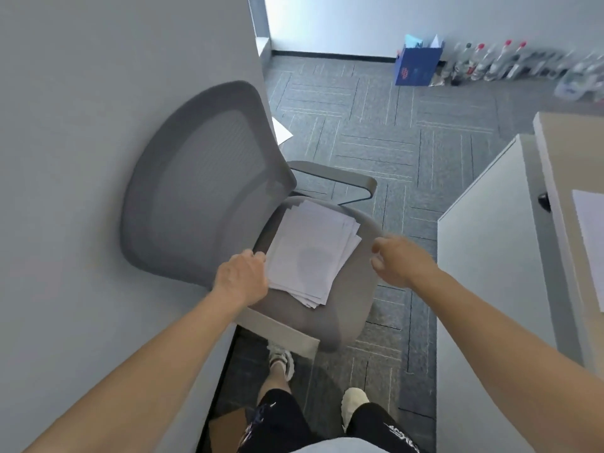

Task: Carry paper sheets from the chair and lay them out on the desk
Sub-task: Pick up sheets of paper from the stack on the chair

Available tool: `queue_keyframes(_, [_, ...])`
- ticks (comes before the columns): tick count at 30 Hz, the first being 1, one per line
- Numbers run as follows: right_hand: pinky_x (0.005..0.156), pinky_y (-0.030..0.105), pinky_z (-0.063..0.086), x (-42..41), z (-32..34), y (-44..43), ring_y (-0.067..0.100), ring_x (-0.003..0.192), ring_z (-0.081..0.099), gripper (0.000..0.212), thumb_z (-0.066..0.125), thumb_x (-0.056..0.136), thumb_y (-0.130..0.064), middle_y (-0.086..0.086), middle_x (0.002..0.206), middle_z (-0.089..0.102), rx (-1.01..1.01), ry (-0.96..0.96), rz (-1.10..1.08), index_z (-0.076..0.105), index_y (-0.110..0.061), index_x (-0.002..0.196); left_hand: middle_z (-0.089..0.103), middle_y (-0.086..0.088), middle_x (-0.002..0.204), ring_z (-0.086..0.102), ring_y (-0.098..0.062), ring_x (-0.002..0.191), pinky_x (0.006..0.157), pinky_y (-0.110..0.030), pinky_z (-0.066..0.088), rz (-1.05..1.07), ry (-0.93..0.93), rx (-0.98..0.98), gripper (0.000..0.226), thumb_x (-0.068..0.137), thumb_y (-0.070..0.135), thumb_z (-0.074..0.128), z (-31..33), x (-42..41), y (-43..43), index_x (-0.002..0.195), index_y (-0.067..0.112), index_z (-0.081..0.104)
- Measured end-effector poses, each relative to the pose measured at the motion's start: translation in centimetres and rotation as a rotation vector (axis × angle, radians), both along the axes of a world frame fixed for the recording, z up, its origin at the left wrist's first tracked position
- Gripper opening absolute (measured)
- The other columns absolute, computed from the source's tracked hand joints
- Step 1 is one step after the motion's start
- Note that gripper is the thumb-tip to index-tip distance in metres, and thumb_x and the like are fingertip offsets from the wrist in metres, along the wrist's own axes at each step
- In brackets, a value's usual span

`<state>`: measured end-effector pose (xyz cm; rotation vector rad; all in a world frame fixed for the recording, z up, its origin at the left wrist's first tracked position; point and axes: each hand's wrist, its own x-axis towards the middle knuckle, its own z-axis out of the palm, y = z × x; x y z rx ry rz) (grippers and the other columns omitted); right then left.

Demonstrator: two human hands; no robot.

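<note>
Just nearer than the grip, the near armrest [284, 333] runs along the seat edge, so a straight pull toward the body is judged blocked and a lift is called for first. The left hand [242, 279] is set at the left edge of the paper sheets [310, 253], its fingers curled against that edge. Whether the edge is actually pinched cannot be told. The right hand [400, 261] is held apart from the stack, off its right side, fingers loosely curled round nothing. It is apparently placed to take the opposite edge, so that the loose pile can be carried by both sides.

The sheets lie fanned, corners stepped, on the seat of the chair [346, 318], none yet lifted. Left of and beyond the grip, the backrest [202, 191] stands close against a grey wall [98, 125], so no room is offered there. Beyond the stack, that side is closed by the far armrest [340, 179].

Open carpet is left to the right of the right hand, up to a white cabinet [490, 256]. Past it, one sheet [591, 243] is already borne by the desk [562, 142]. Farther off, a single sheet [281, 132] lies on the floor behind the backrest.
</note>
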<state>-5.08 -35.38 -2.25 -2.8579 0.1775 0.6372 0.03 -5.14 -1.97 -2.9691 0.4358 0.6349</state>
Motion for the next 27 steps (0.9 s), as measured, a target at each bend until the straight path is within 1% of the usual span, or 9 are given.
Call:
queue_keyframes(4, [0.088,0.04,0.049,4.6,-5.0,0.1,0.03,0.115,0.055,0.038,0.046,0.097,-0.032,0.007,0.13,0.053,-0.038,-0.012,-0.117,0.05,-0.019,0.133,0.048,-0.011,0.127,0.052,-0.031,0.114,0.087,-0.04,0.047,-0.146,0.091,0.053,0.039,0.096,0.028,0.046,-6.6,8.3,-1.9,0.132,0.012,0.043])
queue_keyframes(7, [0.092,0.044,0.05,7.3,-10.6,0.8,0.03,0.116,0.054,0.041,0.048,0.096,-0.029,0.008,0.132,0.052,0.049,0.07,-0.26,0.047,-0.017,0.135,0.043,-0.014,0.13,0.05,-0.032,0.111,0.087,-0.04,0.046,-0.17,0.181,0.0,0.042,0.094,0.026,0.049,-12.7,13.3,-3.0,0.132,0.01,0.04])
queue_keyframes(11, [0.095,0.044,0.048,10.5,-18.7,2.3,0.026,0.115,0.055,0.043,0.052,0.095,-0.029,0.008,0.128,0.055,0.238,0.172,-0.499,0.049,-0.016,0.136,0.04,-0.014,0.137,0.05,-0.033,0.115,0.092,-0.042,0.047,0.013,0.31,-0.173,0.05,0.09,0.03,0.053,-21.3,17.6,-3.5,0.134,0.009,0.042])
queue_keyframes(14, [0.096,0.043,0.047,12.2,-25.1,3.7,0.025,0.116,0.054,0.045,0.051,0.094,-0.029,0.007,0.129,0.056,0.306,0.245,-0.576,0.048,-0.016,0.137,0.037,-0.012,0.145,0.05,-0.031,0.12,0.093,-0.041,0.046,0.112,0.399,-0.18,0.055,0.091,0.034,0.054,-27.5,18.8,-3.4,0.137,0.009,0.041])
queue_keyframes(18, [0.095,0.039,0.048,13.8,-32.2,5.6,0.025,0.119,0.053,0.05,0.049,0.094,-0.026,0.006,0.138,0.05,0.396,0.32,-0.676,0.043,-0.015,0.142,0.036,-0.012,0.147,0.05,-0.031,0.12,0.093,-0.04,0.046,0.226,0.457,-0.178,0.055,0.091,0.029,0.054,-33.9,18.8,-3.1,0.138,0.005,0.039])
queue_keyframes(20, [0.09,0.035,0.047,14.3,-34.6,6.3,0.023,0.115,0.053,0.048,0.05,0.094,-0.025,0.005,0.134,0.052,0.441,0.312,-0.77,0.044,-0.014,0.14,0.036,-0.012,0.146,0.049,-0.031,0.118,0.093,-0.041,0.045,0.3,0.439,-0.228,0.049,0.09,0.023,0.053,-35.7,18.3,-3.2,0.133,0.002,0.041])
queue_keyframes(22, [0.08,0.03,0.044,14.8,-36.1,6.8,0.022,0.105,0.054,0.039,0.051,0.092,-0.024,0.004,0.123,0.056,0.477,0.27,-0.907,0.049,-0.014,0.13,0.037,-0.013,0.145,0.048,-0.032,0.12,0.095,-0.042,0.045,0.37,0.395,-0.297,0.046,0.088,0.015,0.05,-36.7,17.7,-3.3,0.131,-0.001,0.043])
queue_keyframes(25, [0.066,0.027,0.04,15.6,-36.7,7.4,0.019,0.091,0.054,0.028,0.052,0.091,-0.024,0.0,0.11,0.055,0.532,0.209,-1.163,0.053,-0.014,0.117,0.036,-0.012,0.15,0.042,-0.032,0.133,0.109,-0.045,0.04,0.417,0.381,-0.33,0.057,0.086,0.013,0.049,-37.0,17.2,-3.4,0.141,0.001,0.038])
queue_keyframes(27, [0.054,0.027,0.034,15.9,-36.9,7.9,0.013,0.072,0.05,0.013,0.052,0.089,-0.024,-0.001,0.093,0.055,0.558,0.188,-1.282,0.055,-0.014,0.098,0.036,-0.012,0.153,0.037,-0.032,0.139,0.113,-0.047,0.036,0.442,0.39,-0.343,0.062,0.086,0.014,0.05,-36.9,17.1,-3.4,0.145,0.003,0.036])
